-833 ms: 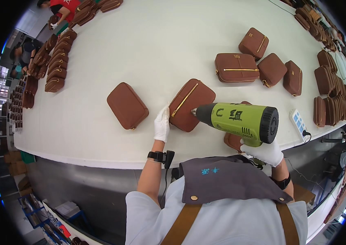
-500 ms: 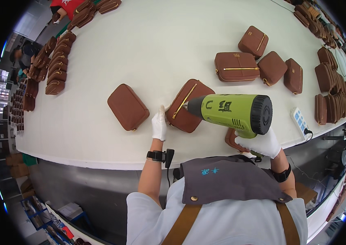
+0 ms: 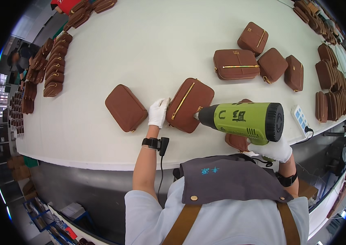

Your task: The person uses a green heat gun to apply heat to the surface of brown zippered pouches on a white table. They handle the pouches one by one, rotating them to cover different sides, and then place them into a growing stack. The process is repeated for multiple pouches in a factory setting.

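My right hand (image 3: 273, 151), in a white glove, is wrapped round the handle of a green and black heat gun (image 3: 242, 121). Its metal nozzle points left, over the right part of a brown zipped bag (image 3: 189, 113) lying tilted on the table. At that bag's left edge, the closed fingers of my gloved left hand (image 3: 158, 113) grip its side; the fingertips are partly hidden. Another brown bag (image 3: 126, 108), with no zip showing on its face, lies left of my left hand. Beneath the heat gun a further brown bag (image 3: 237, 142) is mostly covered.
Several brown bags, among them a zipped one (image 3: 236, 64), lie at the far right of the white table (image 3: 148, 45). A white power strip (image 3: 301, 120) sits near the right edge. Rows of bags (image 3: 55, 69) line the left side; stacks (image 3: 336, 104) stand at right. People work beyond.
The heat gun has moved right and slightly nearer to me, its nozzle going from the zip to the bag's right part. My left hand has shifted slightly left and up along the bag's edge.
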`<state>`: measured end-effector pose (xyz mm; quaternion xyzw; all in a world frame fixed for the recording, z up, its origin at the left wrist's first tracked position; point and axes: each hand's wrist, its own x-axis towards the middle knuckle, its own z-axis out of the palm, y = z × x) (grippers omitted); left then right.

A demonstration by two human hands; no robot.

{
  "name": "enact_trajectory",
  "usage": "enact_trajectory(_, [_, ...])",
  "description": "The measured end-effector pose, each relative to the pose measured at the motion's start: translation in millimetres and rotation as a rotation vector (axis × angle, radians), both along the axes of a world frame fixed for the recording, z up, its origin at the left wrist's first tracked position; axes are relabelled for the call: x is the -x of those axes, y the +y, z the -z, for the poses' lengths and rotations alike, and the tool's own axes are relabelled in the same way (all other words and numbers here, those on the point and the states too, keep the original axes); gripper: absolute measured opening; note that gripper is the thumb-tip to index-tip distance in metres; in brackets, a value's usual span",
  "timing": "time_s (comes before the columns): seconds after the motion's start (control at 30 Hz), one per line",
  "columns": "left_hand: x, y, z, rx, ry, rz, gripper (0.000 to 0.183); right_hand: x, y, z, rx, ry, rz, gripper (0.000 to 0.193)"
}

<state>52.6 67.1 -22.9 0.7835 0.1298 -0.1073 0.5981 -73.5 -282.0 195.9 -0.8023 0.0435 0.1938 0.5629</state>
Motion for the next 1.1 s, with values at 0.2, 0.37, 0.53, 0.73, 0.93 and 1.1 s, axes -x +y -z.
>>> enact_trajectory(0.2, [9, -29, -69, -0.652, -0.416, 0.405, 0.084, 22, -24, 9, 0.159, 0.010, 0.098, 0.041])
enact_trajectory(0.37, [36, -59, -83, -0.881, -0.414, 0.652, 0.098, 32, -24, 13, 0.087, -0.056, 0.063, 0.042])
enact_trajectory(0.53, [31, -54, -58, -0.790, -0.495, 0.537, 0.091, 37, -20, 18, -0.015, -0.045, 0.090, 0.041])
enact_trajectory(0.73, [37, -63, -85, -0.900, -0.468, 0.621, 0.090, 42, -24, 18, 0.071, -0.109, 0.015, 0.042])
enact_trajectory(0.93, [34, -56, -52, -0.842, -0.454, 0.565, 0.109, 42, -18, 16, 0.001, 0.032, 0.040, 0.040])
enact_trajectory(1.1, [35, -59, -89, -0.912, -0.323, 0.752, 0.113, 44, -21, 13, -0.026, 0.084, 0.075, 0.040])
